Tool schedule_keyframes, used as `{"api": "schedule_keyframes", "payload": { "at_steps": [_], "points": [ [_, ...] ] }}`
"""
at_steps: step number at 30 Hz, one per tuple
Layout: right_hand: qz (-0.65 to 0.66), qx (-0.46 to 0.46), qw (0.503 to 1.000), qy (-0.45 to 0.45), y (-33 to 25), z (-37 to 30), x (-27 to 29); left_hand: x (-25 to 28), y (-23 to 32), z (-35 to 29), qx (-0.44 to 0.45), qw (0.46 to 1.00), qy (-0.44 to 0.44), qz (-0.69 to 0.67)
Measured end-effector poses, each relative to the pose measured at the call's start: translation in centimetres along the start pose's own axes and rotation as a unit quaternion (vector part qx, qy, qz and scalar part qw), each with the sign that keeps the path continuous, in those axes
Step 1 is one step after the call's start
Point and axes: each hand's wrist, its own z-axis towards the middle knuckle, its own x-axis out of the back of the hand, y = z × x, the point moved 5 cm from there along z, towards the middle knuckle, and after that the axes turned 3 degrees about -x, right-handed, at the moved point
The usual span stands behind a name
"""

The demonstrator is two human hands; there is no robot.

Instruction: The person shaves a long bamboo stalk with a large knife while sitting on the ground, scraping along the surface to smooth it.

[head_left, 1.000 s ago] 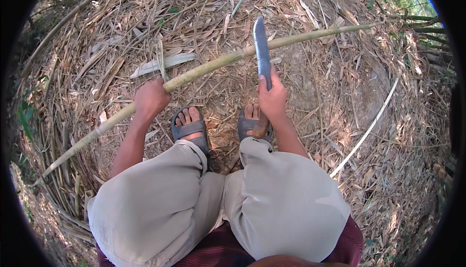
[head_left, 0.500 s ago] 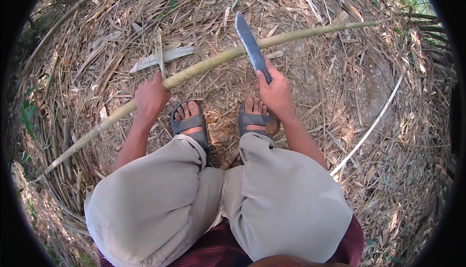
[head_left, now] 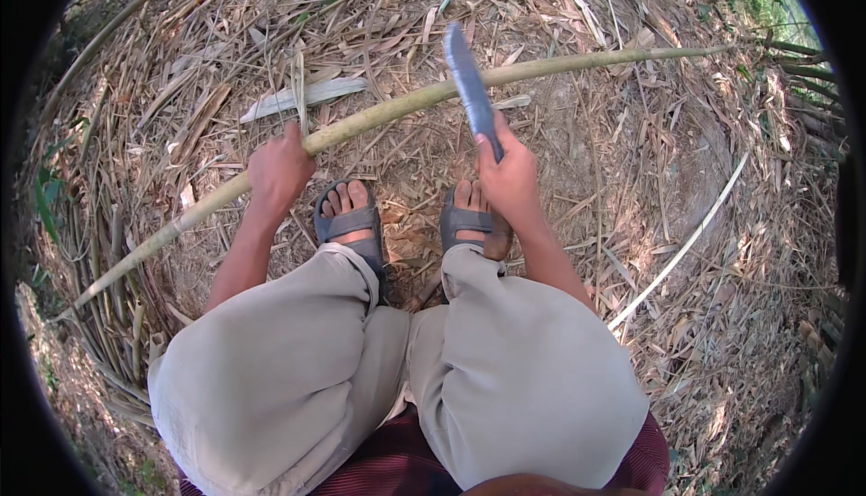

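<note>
A long pale yellow-green bamboo pole [head_left: 379,114] runs slantwise across the view, from low on the left to high on the right. My left hand [head_left: 281,169] is closed round it left of the middle. In my right hand [head_left: 511,169] is a machete [head_left: 466,77], gripped with its tip pointing away from me. Its broad grey blade crosses over the pole, slightly smeared by motion; whether it touches the pole I cannot tell. The machete's handle is mostly hidden by my fingers.
Dry leaves and bamboo litter [head_left: 505,9] cover the ground. A pale split strip [head_left: 686,243] lies at the right. Beyond my left hand is a whitish dry sheath [head_left: 311,97]. Several thin poles [head_left: 117,252] are heaped at the left, and dark stalks [head_left: 807,72] at the far right.
The machete blade has shifted slightly to the right and become more blurred. My left hand keeps its place on the bamboo pole, which has barely moved.
</note>
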Motion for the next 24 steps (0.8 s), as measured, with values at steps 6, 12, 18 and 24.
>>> {"api": "schedule_keyframes", "payload": {
  "at_steps": [6, 12, 18, 24],
  "points": [
    [-0.01, 0.035, 0.999, -0.015, -1.1, 0.5, 1.5, 0.6, 0.2, -0.1, 0.004, 0.999, 0.032, -0.006],
    [0.03, 0.011, 0.997, -0.064, -1.1, 1.4, 3.3, 0.5, -0.3, -0.8, -0.013, 0.999, 0.04, 0.008],
    [-0.018, 0.037, 0.993, -0.112, -1.4, -1.3, 1.3, -0.3, -0.3, -0.7, 0.001, 1.0, 0.021, 0.003],
    [0.059, -0.017, 0.997, 0.044, 0.1, -0.4, 2.0, -0.3, 0.0, -0.3, 0.008, 1.0, 0.017, -0.001]
  ]
}}
